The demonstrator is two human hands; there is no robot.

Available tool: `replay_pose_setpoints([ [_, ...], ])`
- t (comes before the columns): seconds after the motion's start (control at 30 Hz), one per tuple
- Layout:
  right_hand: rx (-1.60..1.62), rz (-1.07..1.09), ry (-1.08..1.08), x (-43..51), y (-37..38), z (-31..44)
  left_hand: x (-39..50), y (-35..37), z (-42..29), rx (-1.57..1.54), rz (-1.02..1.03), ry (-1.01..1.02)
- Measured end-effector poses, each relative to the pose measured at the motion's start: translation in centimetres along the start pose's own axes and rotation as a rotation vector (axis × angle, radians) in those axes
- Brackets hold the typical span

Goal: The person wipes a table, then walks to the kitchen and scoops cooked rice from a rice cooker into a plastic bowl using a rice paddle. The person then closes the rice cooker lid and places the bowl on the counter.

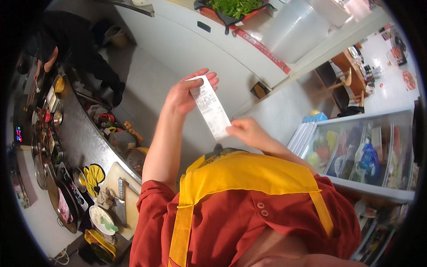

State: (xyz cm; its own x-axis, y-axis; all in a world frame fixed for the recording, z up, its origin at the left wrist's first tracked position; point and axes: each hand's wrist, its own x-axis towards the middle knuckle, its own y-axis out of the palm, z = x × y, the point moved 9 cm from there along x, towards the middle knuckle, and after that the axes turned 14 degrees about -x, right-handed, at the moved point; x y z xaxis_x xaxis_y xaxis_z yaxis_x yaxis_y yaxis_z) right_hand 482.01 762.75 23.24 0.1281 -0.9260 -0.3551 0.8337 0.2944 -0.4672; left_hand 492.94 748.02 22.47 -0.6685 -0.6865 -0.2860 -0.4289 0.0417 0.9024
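Note:
A long white printed paper slip [213, 111] is stretched between my two hands over the grey floor. At its upper end, my left hand [191, 90] pinches the paper under the thumb, palm up with the fingers spread behind it. Lower down, my right hand [247, 131] grips the slip's bottom right corner between thumb and fingertips. The slip bears small dark writing. Below the hands is the yellow apron [250, 173] over a red shirt. On the counter at the left, a cleaver [120, 207] lies on a cutting board [111, 177], apart from both hands.
A metal counter [78, 130] at the left holds bowls, yellow-and-black gloves [94, 177] and a pan of meat [63, 207]. A co-worker in dark clothes [76, 43] bends over its far end. A glass-fronted fridge [360, 153] stands right; leafy greens [233, 7] sit on a white counter ahead.

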Motion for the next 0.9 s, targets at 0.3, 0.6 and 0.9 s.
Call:
replay_pose_setpoints([
  [0.3, -0.043, 0.009, -0.131, 3.0, -3.4, -0.3, 3.0, 1.1, -1.6, -0.01, -0.013, 0.08],
  [0.6, -0.097, 0.068, -0.124, 7.1, -2.7, -0.2, 4.2, -0.9, -6.0, -0.107, 0.066, 0.133],
  [0.9, 0.156, -0.214, -0.21, 18.6, -7.9, 6.2, 3.4, 2.7, -12.0, 0.534, 0.211, 0.195],
])
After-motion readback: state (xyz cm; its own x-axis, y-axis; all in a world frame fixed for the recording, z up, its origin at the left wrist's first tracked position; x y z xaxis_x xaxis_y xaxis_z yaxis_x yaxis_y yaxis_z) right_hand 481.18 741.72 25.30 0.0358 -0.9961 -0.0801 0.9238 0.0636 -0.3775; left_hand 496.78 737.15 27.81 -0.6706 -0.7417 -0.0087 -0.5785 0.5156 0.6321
